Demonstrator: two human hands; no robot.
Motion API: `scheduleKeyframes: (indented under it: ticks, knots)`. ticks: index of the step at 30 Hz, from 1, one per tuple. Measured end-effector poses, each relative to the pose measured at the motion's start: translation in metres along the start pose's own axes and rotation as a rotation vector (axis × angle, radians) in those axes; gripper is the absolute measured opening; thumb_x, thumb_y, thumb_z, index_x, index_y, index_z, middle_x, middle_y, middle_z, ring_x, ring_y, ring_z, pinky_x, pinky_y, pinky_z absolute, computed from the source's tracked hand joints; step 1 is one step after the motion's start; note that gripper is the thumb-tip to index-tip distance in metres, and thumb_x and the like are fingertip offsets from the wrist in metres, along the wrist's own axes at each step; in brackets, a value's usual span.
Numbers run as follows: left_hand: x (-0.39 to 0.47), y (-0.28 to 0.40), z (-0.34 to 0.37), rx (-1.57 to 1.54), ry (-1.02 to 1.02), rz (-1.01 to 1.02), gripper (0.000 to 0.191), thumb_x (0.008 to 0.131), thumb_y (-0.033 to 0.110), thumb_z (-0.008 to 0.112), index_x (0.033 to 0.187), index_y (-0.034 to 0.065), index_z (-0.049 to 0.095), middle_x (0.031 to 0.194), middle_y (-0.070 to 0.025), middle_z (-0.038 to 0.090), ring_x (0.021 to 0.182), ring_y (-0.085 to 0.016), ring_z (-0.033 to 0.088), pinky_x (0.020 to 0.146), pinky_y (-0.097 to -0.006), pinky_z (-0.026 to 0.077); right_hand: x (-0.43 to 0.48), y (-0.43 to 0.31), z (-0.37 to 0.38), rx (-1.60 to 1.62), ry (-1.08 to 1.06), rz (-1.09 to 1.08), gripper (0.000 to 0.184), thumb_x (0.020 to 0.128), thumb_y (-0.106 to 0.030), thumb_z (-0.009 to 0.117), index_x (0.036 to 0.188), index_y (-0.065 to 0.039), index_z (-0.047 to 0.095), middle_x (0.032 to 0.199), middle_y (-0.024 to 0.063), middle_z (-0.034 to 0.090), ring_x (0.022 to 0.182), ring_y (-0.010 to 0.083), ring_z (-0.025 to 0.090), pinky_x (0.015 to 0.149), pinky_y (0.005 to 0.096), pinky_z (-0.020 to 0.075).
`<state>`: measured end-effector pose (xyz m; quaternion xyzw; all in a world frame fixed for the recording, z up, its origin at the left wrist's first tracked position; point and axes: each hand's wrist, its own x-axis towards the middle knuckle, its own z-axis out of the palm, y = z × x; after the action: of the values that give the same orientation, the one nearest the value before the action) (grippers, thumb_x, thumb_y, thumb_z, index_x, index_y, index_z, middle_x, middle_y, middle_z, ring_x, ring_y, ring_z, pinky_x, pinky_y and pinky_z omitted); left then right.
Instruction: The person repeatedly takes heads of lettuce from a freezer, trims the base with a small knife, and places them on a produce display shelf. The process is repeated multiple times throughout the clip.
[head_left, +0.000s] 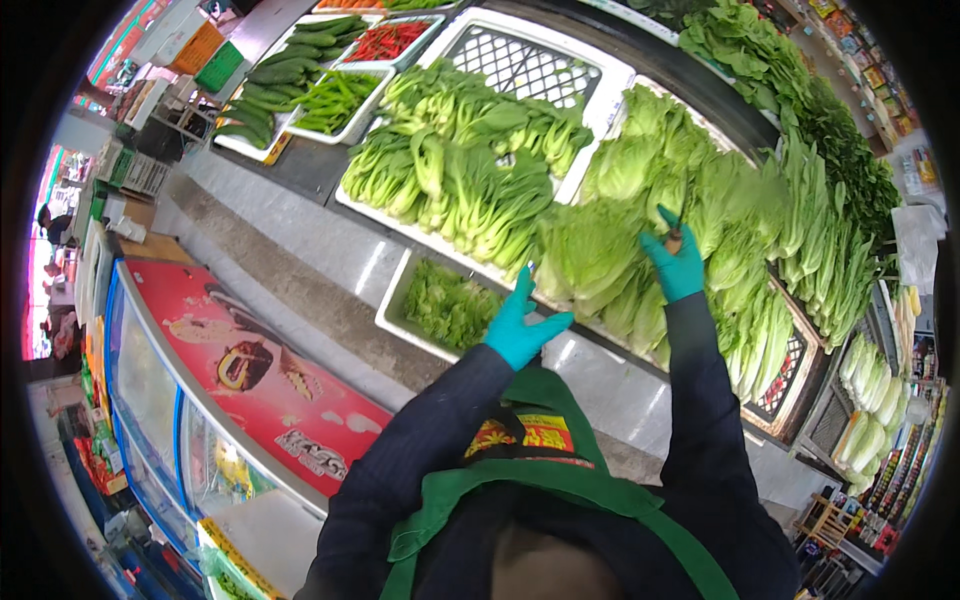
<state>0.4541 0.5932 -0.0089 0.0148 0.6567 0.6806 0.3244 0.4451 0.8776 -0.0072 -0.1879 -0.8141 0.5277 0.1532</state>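
My left hand (520, 324), in a teal glove, is held with thumb and fingers apart above the front edge of the display. It lies just left of a leafy lettuce head (589, 244), and I cannot tell whether they touch. A small pale-blue spot shows at its fingertip, too small to identify. Gloved alike, my right hand (675, 262) grips what looks like a small knife (674, 238) with a brown handle; its thin dark blade points away from me over the lettuces (649, 127). Bunches of green bok choy (480, 169) fill a white crate to the left.
Below the display edge stands a white bin of loose leaves (450, 304). Left are a red-topped glass freezer (247, 360), cucumbers (285, 75), green peppers (337, 101) and red chillies (386, 41). Romaine-like greens (810, 232) and napa cabbages (874, 397) are at right.
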Motion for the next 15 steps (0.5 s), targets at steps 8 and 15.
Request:
scheduleKeyframes:
  ticks: [8, 15]
  knots:
    - [0.068, -0.007, 0.061, 0.329, 0.266, 0.176, 0.104, 0.065, 0.039, 0.084, 0.140, -0.0081, 0.029, 0.134, -0.0264, 0.042, 0.122, -0.035, 0.047, 0.100, -0.0413, 0.041, 0.005, -0.015, 0.006, -0.001, -0.171, 0.267, 0.047, 0.072, -0.024, 0.082, 0.103, 0.000, 0.056, 0.085, 0.0032, 0.061, 0.077, 0.0115, 0.057, 0.069, 0.0292, 0.0490]
    - [0.094, 0.031, 0.055, 0.286, 0.102, -0.053, 0.074, 0.075, 0.028, 0.080, 0.128, -0.0096, 0.046, 0.117, -0.0198, 0.061, 0.102, -0.024, 0.063, 0.088, -0.0331, 0.050, 0.037, 0.020, 0.015, -0.107, -0.222, 0.257, 0.050, 0.075, -0.038, 0.077, 0.100, 0.001, 0.058, 0.087, 0.0146, 0.063, 0.080, 0.0244, 0.062, 0.072, 0.0350, 0.0490]
